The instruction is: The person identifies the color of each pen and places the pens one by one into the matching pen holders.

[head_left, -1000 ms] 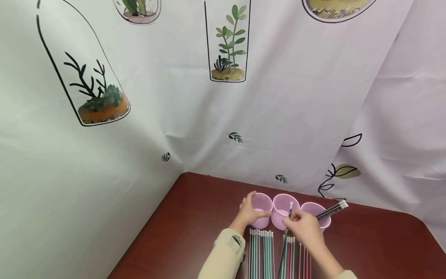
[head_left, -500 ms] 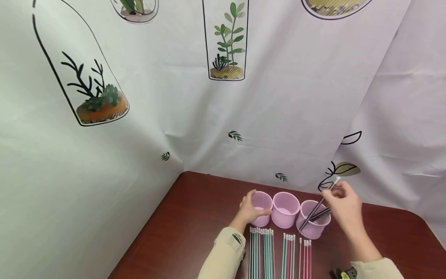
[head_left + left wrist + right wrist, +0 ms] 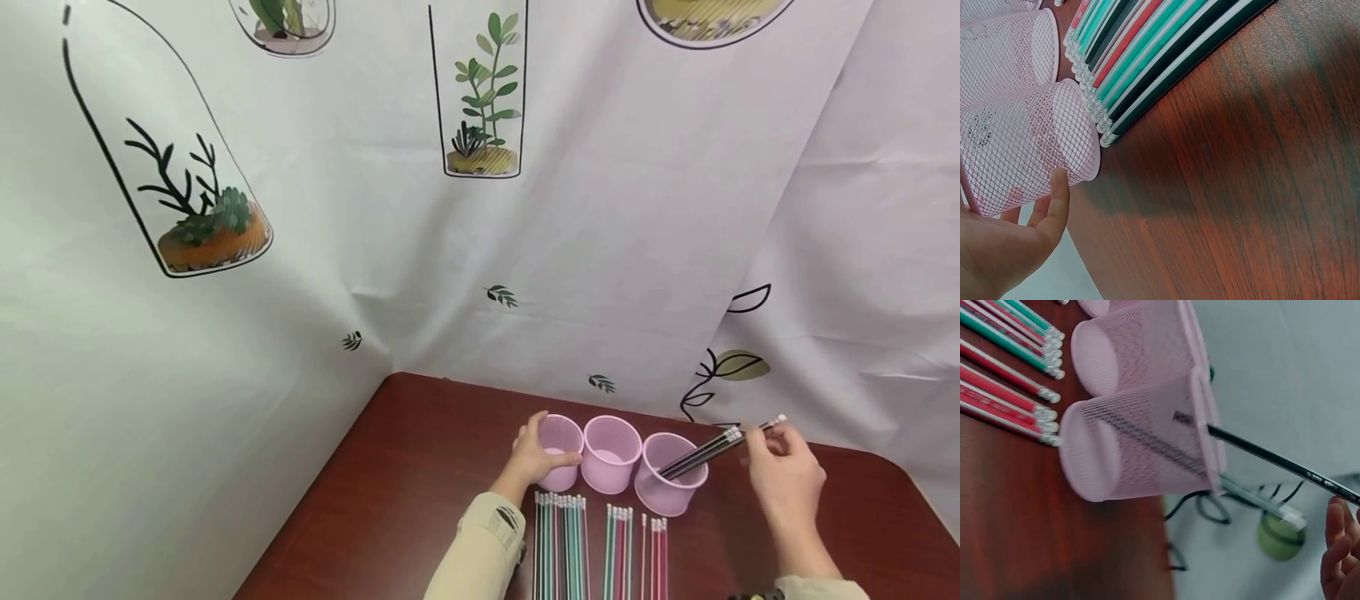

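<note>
A white cloth [image 3: 622,217] printed with potted plants hangs behind a dark red-brown table [image 3: 420,467], where a person in pale sleeves works with both hands. At right, the person's right hand [image 3: 787,475] pinches a black pencil [image 3: 1272,459] between thumb and fingers near its eraser end, outside the right cup [image 3: 671,498]; the pencil slants down to the left over the rim, its lower end inside. The left hand [image 3: 531,454] curls its fingers and thumb around the left cup [image 3: 561,482]. With the middle cup [image 3: 607,477] between them, the three pink mesh cups stand upright in a row toward the far side. Dark pencils [image 3: 697,457] lean rightward in the right cup. On the near side, three groups of pencils lie with their erasers toward the cups: a wide left bunch [image 3: 561,550] of green, black and red, a smaller middle bunch [image 3: 619,554] of green and red, and a right bunch [image 3: 660,558] of red ones, one lying slightly apart.
</note>
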`<state>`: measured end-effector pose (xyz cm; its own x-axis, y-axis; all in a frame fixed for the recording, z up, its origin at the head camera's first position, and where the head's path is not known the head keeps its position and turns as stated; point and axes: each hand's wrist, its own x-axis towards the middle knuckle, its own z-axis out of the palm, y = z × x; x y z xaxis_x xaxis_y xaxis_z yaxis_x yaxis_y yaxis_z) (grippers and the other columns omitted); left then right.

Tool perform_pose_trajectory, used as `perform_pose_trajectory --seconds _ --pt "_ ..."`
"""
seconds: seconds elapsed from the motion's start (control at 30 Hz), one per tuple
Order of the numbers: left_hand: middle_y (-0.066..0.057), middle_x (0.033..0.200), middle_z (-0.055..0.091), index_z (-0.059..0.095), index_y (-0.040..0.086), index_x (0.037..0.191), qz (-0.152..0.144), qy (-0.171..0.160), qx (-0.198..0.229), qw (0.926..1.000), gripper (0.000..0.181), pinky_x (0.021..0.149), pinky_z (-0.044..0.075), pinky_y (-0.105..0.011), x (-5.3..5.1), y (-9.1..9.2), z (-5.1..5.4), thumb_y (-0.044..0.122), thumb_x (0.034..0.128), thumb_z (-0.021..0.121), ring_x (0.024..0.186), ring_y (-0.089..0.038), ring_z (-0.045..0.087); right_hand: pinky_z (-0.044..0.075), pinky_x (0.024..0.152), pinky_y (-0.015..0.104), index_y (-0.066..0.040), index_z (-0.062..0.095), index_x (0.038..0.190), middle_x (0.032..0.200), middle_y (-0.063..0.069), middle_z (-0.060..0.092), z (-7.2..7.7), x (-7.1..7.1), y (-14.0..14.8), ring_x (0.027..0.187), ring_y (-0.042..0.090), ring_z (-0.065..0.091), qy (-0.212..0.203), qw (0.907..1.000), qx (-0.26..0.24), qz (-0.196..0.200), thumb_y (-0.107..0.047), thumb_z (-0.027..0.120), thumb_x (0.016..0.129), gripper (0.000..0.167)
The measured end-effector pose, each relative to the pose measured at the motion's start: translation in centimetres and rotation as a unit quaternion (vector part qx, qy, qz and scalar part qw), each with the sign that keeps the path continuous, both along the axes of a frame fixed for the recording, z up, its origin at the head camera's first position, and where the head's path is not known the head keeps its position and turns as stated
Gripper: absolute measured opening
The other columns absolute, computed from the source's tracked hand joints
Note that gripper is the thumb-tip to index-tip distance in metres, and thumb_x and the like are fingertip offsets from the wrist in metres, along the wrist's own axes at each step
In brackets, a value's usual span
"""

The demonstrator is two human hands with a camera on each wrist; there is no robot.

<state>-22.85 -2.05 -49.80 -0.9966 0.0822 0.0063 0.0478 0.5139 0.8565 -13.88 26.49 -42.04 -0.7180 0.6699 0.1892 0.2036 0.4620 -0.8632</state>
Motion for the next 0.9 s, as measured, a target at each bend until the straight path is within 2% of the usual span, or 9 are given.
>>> perform_pose_trajectory --seconds 0.17,0.23,0.33,0.47,0.53,0.63,0.77,0.9 --pt "-0.013 0.126 0.047 0.039 0.019 0.138 0.000 0.007 -0.001 1.0000 0.096 0.085 0.044 -0.052 0.2 -0.3 -0.2 0.038 0.0573 0.087 0.112 -0.033 0.044 0.035 0.045 0.019 -0.004 0.057 0.094 0.050 -0.034 0.046 -2.8 0.0 0.3 0.044 -0.007 0.050 -0.013 0.9998 -0.015 0.007 -0.034 0.054 0.090 0.031" --pt "-0.014 0.125 0.048 0.038 0.017 0.139 0.007 0.013 -0.005 0.9999 0.098 0.085 0.044 -0.052 0.4 -0.4 -0.3 0.039 0.0566 0.087 0.111 -0.033 0.046 0.035 0.045 0.019 -0.003 0.058 0.092 0.051 -0.030 0.051 -4.0 -0.2 0.3 0.043 -0.004 0.052 -0.005 0.9998 -0.014 0.016 -0.034 0.057 0.089 0.032" --pt "-0.015 0.125 0.050 0.035 0.012 0.139 0.022 0.013 -0.014 0.9996 0.104 0.086 0.044 -0.051 0.7 -0.6 -0.6 0.041 0.0544 0.088 0.109 -0.033 0.049 0.033 0.046 0.017 -0.006 0.062 0.085 0.053 -0.022 0.058 -5.9 -0.7 0.5 0.042 -0.001 0.053 0.016 0.9990 -0.027 0.031 -0.032 0.061 0.087 0.026" --pt "-0.017 0.120 0.052 0.036 0.007 0.136 0.030 0.012 -0.011 0.9994 0.104 0.085 0.045 -0.050 1.0 -0.6 -0.7 0.042 0.0539 0.088 0.105 -0.032 0.052 0.034 0.046 0.016 -0.005 0.064 0.089 0.055 -0.018 0.061 -6.7 -0.9 0.3 0.043 0.001 0.054 -0.004 0.9982 -0.047 0.038 -0.036 0.063 0.086 0.032" --pt "-0.016 0.118 0.054 0.038 0.007 0.134 0.030 0.011 -0.006 0.9995 0.100 0.084 0.045 -0.049 1.1 -0.7 -0.9 0.043 0.0544 0.087 0.103 -0.031 0.053 0.037 0.047 0.019 0.001 0.062 0.095 0.055 -0.017 0.061 -6.7 -0.9 0.1 0.045 0.003 0.056 -0.028 0.9982 -0.041 0.034 -0.040 0.060 0.087 0.041" --pt "-0.014 0.115 0.056 0.042 0.009 0.131 0.033 0.009 -0.012 0.9993 0.095 0.081 0.046 -0.048 1.2 -0.8 -1.0 0.043 0.0544 0.087 0.100 -0.029 0.055 0.040 0.046 0.030 -0.005 0.064 0.092 0.056 -0.016 0.063 -8.2 -1.5 0.7 0.046 0.005 0.057 -0.042 0.9967 -0.060 0.037 -0.044 0.061 0.086 0.040" --pt "-0.011 0.113 0.058 0.043 0.013 0.130 0.037 0.008 -0.039 0.9985 0.094 0.078 0.047 -0.045 1.1 -0.8 -0.8 0.047 0.0535 0.086 0.096 -0.026 0.056 0.041 0.045 0.035 -0.010 0.065 0.087 0.057 -0.015 0.063 -10.0 -2.5 1.6 0.046 0.006 0.058 -0.033 0.9966 -0.070 0.027 -0.048 0.064 0.082 0.038" --pt "-0.010 0.113 0.058 0.043 0.014 0.130 0.026 0.019 -0.048 0.9983 0.094 0.077 0.047 -0.044 0.6 -0.5 -0.3 0.050 0.0544 0.085 0.095 -0.026 0.057 0.043 0.043 0.034 -0.017 0.064 0.084 0.056 -0.021 0.059 -9.8 -2.7 2.0 0.045 0.003 0.056 -0.023 0.9959 -0.087 0.008 -0.051 0.066 0.079 0.034"
